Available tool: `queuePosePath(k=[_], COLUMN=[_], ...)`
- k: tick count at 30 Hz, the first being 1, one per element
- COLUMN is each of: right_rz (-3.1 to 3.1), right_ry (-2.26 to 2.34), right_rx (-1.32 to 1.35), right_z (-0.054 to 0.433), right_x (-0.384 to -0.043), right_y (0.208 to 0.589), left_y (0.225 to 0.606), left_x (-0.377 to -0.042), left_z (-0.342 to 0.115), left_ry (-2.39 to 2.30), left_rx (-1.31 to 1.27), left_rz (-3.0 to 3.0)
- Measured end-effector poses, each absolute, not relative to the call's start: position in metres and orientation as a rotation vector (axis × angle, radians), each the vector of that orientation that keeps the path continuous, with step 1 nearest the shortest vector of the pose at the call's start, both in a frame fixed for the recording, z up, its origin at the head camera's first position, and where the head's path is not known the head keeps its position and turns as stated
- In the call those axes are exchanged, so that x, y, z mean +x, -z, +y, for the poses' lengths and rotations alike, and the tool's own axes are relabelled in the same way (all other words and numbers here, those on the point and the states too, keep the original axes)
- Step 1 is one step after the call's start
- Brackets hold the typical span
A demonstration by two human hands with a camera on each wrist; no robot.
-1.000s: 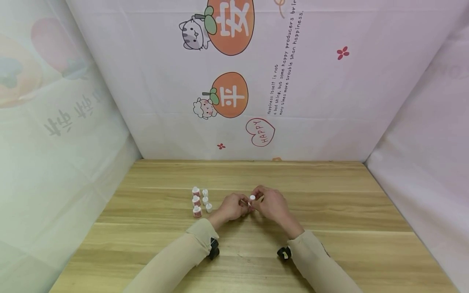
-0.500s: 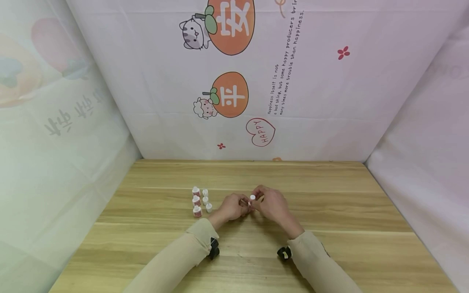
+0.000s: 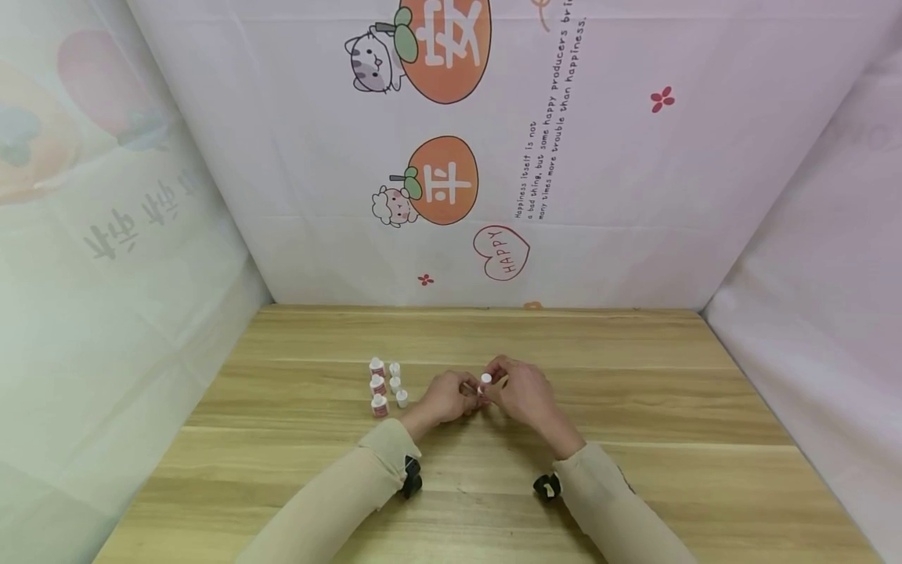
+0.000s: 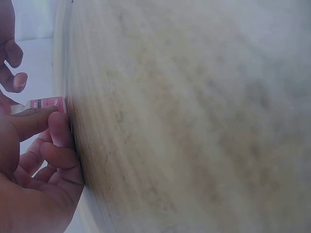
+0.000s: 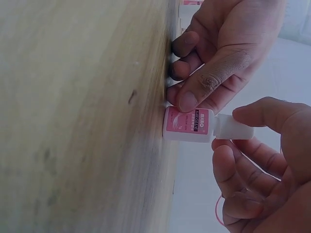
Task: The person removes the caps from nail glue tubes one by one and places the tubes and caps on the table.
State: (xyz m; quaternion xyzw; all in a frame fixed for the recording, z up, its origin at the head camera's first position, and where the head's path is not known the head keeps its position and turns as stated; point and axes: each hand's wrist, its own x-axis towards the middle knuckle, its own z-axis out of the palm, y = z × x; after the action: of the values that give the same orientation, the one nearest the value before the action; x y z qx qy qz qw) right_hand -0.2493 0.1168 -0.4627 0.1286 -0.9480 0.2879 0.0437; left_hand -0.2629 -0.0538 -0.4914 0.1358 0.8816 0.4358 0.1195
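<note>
A small nail glue bottle (image 5: 187, 121) with a pink label stands upright on the wooden table, its base at the tabletop. My left hand (image 3: 447, 397) pinches the bottle's body low down, thumb along the label's edge in the right wrist view. On top is a white cap (image 5: 234, 127), which my right hand (image 3: 524, 392) grips between thumb and fingers. The cap sits at the bottle's neck. In the left wrist view, the pink label (image 4: 46, 103) shows past the left thumb, and much of the bottle is hidden by fingers.
Left of my hands, three similar pink-labelled bottles (image 3: 379, 406) stand in a column on the table (image 3: 634, 376). Beside them is a column of three small white pieces (image 3: 402, 399). White printed cloth walls (image 3: 599, 258) rise at the back and both sides.
Both hands stay in place around the bottle and its cap, with only slight finger movement. The other bottles and white pieces keep their places.
</note>
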Motion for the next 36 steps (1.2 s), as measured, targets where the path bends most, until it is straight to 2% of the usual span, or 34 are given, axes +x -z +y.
queuePosePath(k=[36], right_rz=[-2.898], right_ry=[-0.913], right_rx=[0.367], right_z=[0.1171], right_x=[-0.2493], right_y=[0.4631], left_y=[0.4918], left_x=[-0.2625], left_z=[-0.0539], left_ry=[-1.26], left_rx=[0.403], left_rz=[2.593])
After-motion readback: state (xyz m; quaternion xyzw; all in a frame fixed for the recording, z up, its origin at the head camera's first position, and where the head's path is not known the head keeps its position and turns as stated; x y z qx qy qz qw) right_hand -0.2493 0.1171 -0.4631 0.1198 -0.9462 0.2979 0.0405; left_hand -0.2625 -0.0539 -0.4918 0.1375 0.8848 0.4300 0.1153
